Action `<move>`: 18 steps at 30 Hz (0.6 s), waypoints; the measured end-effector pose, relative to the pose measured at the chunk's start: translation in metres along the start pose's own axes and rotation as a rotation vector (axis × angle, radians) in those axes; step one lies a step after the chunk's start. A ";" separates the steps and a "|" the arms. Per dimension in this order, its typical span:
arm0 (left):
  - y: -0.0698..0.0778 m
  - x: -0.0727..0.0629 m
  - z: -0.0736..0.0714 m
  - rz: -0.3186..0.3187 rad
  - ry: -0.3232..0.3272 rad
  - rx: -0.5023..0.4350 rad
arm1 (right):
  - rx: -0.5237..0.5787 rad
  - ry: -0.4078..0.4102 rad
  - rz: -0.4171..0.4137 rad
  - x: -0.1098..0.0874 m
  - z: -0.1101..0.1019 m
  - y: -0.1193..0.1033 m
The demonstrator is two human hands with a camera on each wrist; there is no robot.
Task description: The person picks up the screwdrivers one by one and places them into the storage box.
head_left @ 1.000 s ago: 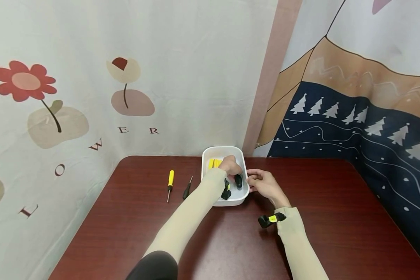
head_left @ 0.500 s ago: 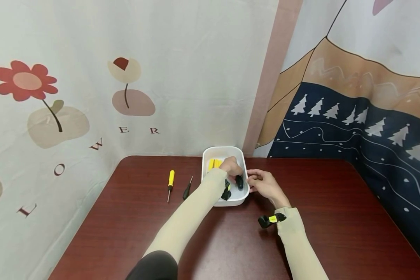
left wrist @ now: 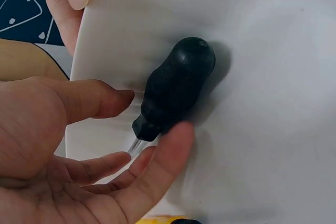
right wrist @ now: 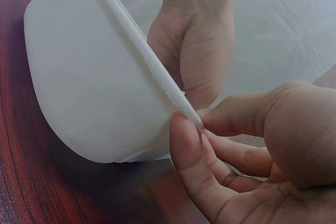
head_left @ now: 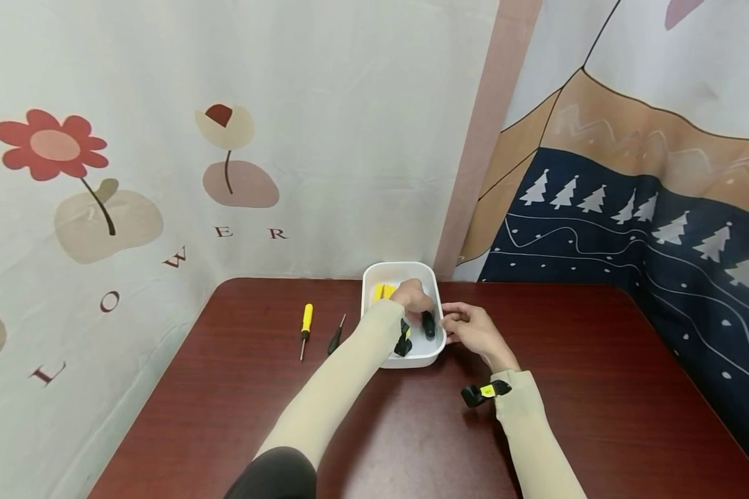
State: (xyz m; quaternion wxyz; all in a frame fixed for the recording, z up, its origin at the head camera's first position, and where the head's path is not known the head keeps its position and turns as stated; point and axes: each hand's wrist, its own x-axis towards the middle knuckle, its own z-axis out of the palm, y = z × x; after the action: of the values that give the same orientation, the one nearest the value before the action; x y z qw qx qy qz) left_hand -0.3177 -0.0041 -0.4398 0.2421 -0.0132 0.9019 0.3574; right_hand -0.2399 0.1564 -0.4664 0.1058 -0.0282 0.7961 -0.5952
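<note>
In the head view, a white plastic tray (head_left: 415, 360) stands near the table's far edge. My left hand (head_left: 414, 296) reaches down into it. The left wrist view shows a screwdriver with a black handle (left wrist: 178, 80) against the tray's wall. My left thumb (left wrist: 107, 99) is just apart from the handle, while the left index finger (left wrist: 176, 137) lies at its lower end. The screwdriver's shaft runs down behind my fingers, its tip hidden. With thumb and fingers, my right hand (right wrist: 252, 156) pinches the tray's right rim (right wrist: 152, 64).
Yellow items (head_left: 383, 291) lie at the tray's far end, partly covered by my left hand. Left of the tray are a yellow-handled screwdriver (head_left: 307, 319) and a small black one (head_left: 335, 339) on the dark red table (head_left: 237, 388). Printed curtains (head_left: 349, 138) hang behind.
Both hands and the tray stay almost in place. The view has shifted very slightly.
</note>
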 end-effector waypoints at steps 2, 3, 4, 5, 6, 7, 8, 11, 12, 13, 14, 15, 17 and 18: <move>-0.001 -0.001 -0.002 0.007 0.001 0.005 | -0.001 0.000 0.002 0.000 0.000 0.000; -0.001 -0.001 -0.002 0.010 0.001 0.007 | -0.002 0.001 0.005 0.000 0.000 0.000; -0.001 -0.002 -0.003 0.014 0.003 0.014 | -0.004 -0.001 0.005 0.000 0.000 0.001; -0.002 -0.003 -0.004 0.022 0.006 0.021 | -0.006 -0.002 0.006 0.000 0.000 0.001; -0.002 -0.004 -0.004 0.030 0.008 0.025 | -0.005 -0.002 0.006 0.000 0.000 0.001; -0.002 -0.005 -0.005 0.039 0.012 0.029 | -0.003 -0.001 0.007 0.000 0.000 0.001; -0.002 -0.006 -0.005 0.051 0.018 0.035 | -0.003 0.000 0.007 0.000 0.000 0.001; -0.003 -0.011 -0.007 0.094 0.037 0.051 | -0.003 0.004 0.007 0.000 0.000 0.000; -0.004 -0.013 -0.008 0.109 0.044 0.060 | -0.001 0.005 0.007 0.000 0.000 -0.001; -0.004 -0.015 -0.009 0.123 0.051 0.072 | -0.001 0.004 0.008 -0.001 0.000 -0.001; -0.005 -0.017 -0.010 0.135 0.059 0.087 | 0.000 0.002 0.006 -0.001 0.000 -0.002; -0.005 -0.019 -0.011 0.147 0.069 0.106 | 0.002 0.000 0.005 -0.001 0.001 -0.002; -0.005 -0.022 -0.013 0.172 0.085 0.151 | 0.007 -0.005 -0.004 -0.001 0.001 -0.002; -0.005 -0.024 -0.014 0.182 0.089 0.179 | 0.010 -0.004 -0.005 -0.001 0.001 -0.002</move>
State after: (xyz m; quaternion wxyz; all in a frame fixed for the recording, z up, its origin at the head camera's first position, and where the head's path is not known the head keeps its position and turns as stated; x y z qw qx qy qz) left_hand -0.3020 -0.0210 -0.4237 0.1686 0.0745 0.9375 0.2952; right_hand -0.2388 0.1552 -0.4645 0.1062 -0.0308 0.7929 -0.5993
